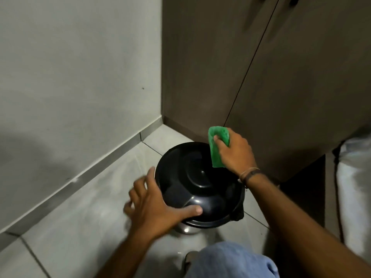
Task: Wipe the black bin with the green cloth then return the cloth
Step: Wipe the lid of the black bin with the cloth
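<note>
A round black bin (198,183) with a domed glossy lid stands on the tiled floor in the corner. My right hand (234,151) grips the green cloth (215,149) and holds it at the lid's far right edge, the cloth hanging down onto the lid. My left hand (154,203) rests against the bin's near left side, thumb on the lid rim, fingers spread along the side. A metal part of the bin shows below the lid at the front.
A grey wall (80,77) is on the left, brown cupboard doors (281,87) close behind the bin. A white object (355,187) stands at the right edge. My knee in light blue trousers (230,261) is at the bottom.
</note>
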The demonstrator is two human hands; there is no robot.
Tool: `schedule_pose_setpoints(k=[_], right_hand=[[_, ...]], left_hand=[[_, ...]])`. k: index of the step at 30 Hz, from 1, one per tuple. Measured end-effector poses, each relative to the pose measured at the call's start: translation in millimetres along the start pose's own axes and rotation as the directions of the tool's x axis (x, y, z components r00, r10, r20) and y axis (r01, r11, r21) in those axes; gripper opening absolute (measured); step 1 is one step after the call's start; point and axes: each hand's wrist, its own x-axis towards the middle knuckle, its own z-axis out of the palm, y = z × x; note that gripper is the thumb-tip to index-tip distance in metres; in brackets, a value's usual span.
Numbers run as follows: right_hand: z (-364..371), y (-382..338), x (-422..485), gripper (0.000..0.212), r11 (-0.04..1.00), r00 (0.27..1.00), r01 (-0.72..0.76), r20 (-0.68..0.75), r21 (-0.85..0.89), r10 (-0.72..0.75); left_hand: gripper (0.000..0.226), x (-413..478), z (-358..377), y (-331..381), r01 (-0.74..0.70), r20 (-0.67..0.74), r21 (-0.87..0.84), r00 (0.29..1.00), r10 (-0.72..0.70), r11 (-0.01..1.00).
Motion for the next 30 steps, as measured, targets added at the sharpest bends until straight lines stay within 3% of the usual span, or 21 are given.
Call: schedule_pose_setpoints(k=[4,7,9,14,22,26,30], right_hand=[[29,-10,-6,0.050,0.951,0.958,0.282,0.093,-0.128,-0.271],[62,-19,-14,0.061,0.803,0.807,0.560,0.351,-0.203,-0.475],[81,-19,-18,0.063,0.760,0.758,0.611,0.440,-0.222,-0.482],[89,-18,1,0.046,0.808,0.832,0.527,0.354,-0.262,-0.427],[52,27,23,0.039,0.967,0.984,0.122,0.153,-0.226,-0.089],[44,62,-5,0.037,0.994,0.997,-0.071,-0.010,-0.089,0.070],[45,75,-59,0.038,0.978,0.967,-0.207,-0.152,0.012,0.206]], left_hand=[[0.191,59,-30,1,-0.296,0.289,0.227,0.930,0.226,0.928],[0.194,84,-21,-5,-0.441,0.463,0.343,0.848,0.260,0.829],[0.193,92,-13,-14,-0.462,0.464,0.356,0.842,0.275,0.812],[0.190,100,-4,-28,-0.467,0.394,0.343,0.859,0.327,0.815],[0.188,99,-7,-25,-0.453,0.386,0.315,0.864,0.324,0.834],[0.189,97,-9,-23,-0.449,0.398,0.310,0.862,0.314,0.838],[0.190,95,-9,-22,-0.446,0.405,0.306,0.861,0.309,0.841]])
